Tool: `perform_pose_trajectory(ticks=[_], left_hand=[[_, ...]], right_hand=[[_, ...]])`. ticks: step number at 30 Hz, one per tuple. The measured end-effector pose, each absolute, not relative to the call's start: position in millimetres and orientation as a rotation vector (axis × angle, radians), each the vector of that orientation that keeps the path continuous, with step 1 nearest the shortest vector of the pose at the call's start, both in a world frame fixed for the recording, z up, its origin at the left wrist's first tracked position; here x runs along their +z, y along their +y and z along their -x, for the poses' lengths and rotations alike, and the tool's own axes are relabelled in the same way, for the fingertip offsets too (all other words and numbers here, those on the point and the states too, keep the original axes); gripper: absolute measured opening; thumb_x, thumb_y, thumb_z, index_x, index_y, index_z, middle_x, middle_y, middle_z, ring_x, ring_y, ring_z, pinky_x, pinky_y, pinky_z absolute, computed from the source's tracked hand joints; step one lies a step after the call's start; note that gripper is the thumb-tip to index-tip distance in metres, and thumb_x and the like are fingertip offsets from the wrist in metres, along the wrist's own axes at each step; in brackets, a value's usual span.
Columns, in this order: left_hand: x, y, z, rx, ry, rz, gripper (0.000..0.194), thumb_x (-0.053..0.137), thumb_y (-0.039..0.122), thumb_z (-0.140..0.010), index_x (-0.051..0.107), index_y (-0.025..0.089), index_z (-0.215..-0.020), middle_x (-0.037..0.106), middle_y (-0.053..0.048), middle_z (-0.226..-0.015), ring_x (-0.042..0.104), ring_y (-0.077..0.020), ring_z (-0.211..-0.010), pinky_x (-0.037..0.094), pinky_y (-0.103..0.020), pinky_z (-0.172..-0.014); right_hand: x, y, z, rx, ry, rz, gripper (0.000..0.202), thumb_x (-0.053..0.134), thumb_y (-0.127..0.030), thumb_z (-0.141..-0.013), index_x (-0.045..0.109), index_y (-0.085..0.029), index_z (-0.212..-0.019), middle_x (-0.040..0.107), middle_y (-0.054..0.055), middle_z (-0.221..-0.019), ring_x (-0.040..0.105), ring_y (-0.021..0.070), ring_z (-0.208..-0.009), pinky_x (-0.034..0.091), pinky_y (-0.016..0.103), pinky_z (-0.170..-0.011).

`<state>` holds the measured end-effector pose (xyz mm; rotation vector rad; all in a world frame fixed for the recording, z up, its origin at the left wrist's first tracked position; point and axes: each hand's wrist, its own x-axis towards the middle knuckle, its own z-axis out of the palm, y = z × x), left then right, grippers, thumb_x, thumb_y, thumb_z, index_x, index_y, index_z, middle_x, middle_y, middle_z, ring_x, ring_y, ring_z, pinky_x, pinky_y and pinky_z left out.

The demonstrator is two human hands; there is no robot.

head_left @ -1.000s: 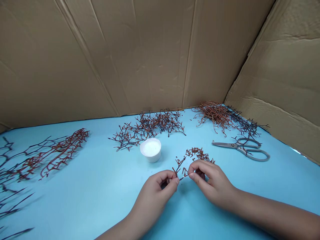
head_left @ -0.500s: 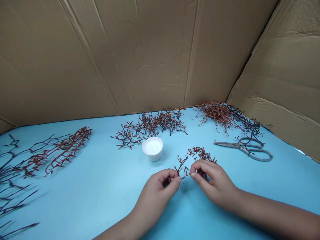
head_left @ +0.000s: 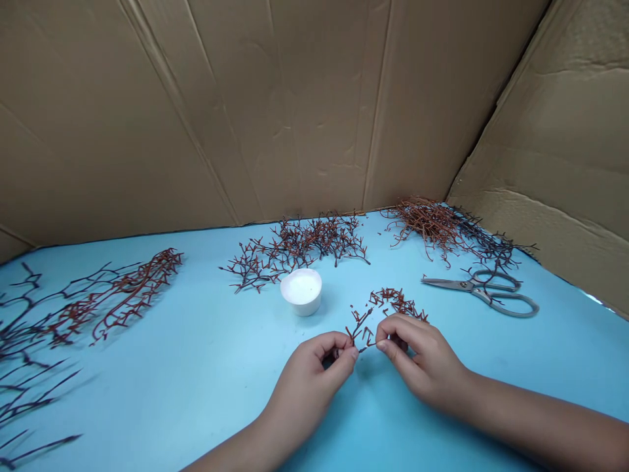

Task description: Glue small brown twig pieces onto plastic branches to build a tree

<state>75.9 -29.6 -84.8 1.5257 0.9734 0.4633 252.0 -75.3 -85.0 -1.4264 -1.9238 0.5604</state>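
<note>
My left hand [head_left: 310,377] is closed in a pinch on a small dark brown twig [head_left: 362,321] with reddish-brown side tips, which points up and away from the fingers. Close on its right, my right hand [head_left: 426,362] pinches thumb and forefinger together at the end of a thin reddish piece reaching toward the twig; whether the two are joined I cannot tell. Just beyond the right hand lies a curved heap of short reddish-brown pieces [head_left: 400,303]. A small white cup [head_left: 301,303] with white contents stands beyond the left hand.
Grey scissors [head_left: 484,294] lie at the right, blades pointing left. Branched twigs [head_left: 304,244] are piled at the back, with thin reddish stems [head_left: 426,221] and dark twigs [head_left: 486,246] to their right. Long branches [head_left: 122,288] spread at left. Cardboard walls [head_left: 295,118] border the blue table [head_left: 206,367].
Both hands keep nearly the same pose on the twig and the thin piece. The whole view has shifted very slightly; nothing else has visibly moved.
</note>
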Motion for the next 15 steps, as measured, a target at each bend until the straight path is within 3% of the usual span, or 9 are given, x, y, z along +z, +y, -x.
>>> perform_pose_trajectory(ticks=[15], left_hand=[[-85.7,-29.4,-74.6,0.458,0.97,-1.533,0.02,0.046,0.032,-0.077,0.049,0.017,-0.064,0.04,0.005,-0.058,0.036,-0.012,-0.058,0.028,-0.023,-0.055]], right_hand=[[-90.2,-75.2,-252.3,0.588,-1.967,1.384,0.01,0.041,-0.014,-0.085,0.045,-0.02,-0.077,0.052,0.0,-0.072,0.048,0.013,-0.067,0.038,0.024,-0.062]])
